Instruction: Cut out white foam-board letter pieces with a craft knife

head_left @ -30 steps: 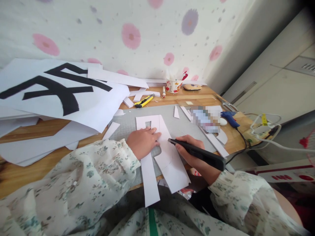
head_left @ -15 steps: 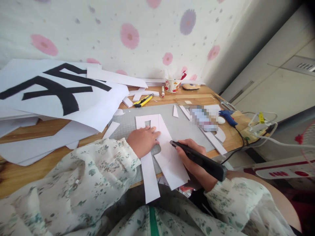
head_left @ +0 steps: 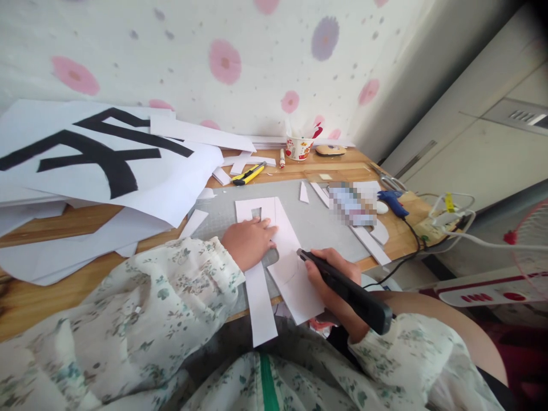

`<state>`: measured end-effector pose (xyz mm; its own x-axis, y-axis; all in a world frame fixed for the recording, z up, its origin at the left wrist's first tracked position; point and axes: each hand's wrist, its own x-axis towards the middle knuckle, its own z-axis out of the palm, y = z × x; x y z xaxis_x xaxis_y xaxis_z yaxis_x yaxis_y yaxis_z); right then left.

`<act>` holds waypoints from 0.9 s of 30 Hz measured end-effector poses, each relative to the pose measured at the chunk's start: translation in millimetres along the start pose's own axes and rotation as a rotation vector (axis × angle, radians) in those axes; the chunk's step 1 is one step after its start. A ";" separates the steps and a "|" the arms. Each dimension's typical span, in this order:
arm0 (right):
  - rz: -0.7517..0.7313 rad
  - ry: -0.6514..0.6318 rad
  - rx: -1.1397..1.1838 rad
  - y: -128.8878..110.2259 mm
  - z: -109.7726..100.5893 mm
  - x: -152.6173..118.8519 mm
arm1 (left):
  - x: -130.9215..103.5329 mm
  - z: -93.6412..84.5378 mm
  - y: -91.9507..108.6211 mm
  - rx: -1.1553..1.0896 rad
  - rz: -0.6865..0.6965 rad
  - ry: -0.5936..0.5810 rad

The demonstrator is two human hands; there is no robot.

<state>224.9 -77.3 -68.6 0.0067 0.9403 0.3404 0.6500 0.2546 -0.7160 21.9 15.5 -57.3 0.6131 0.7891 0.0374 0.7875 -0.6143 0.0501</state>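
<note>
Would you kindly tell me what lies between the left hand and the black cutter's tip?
The head view shows a stretch of white cutout between the left hand and black cutter.

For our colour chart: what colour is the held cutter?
The held cutter is mostly black; head view.

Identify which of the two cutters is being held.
The black cutter, gripped in the right hand; the yellow cutter lies unheld beyond the left hand.

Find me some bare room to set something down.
Bare grey mat shows between the white board and the white strip to its right. A narrower wood patch lies between the paper sheets and left sleeve. Crowded: the right end, with blue glue gun and cords.
</note>
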 end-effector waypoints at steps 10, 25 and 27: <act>0.006 0.029 -0.058 -4.1 1.1 -10.3 | 0.2 5.8 -3.2 -0.020 -0.005 0.024; -0.110 0.044 -0.100 -12.7 -12.9 -36.1 | -0.5 2.3 -3.1 -0.020 -0.021 0.019; -0.133 0.040 -0.095 -11.9 -15.5 -39.0 | -0.6 1.6 -3.0 -0.015 -0.025 0.022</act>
<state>228.7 -120.4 -63.9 -0.0553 0.8894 0.4539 0.7161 0.3521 -0.6026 19.3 16.9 -59.1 0.5912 0.8044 0.0582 0.8017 -0.5940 0.0663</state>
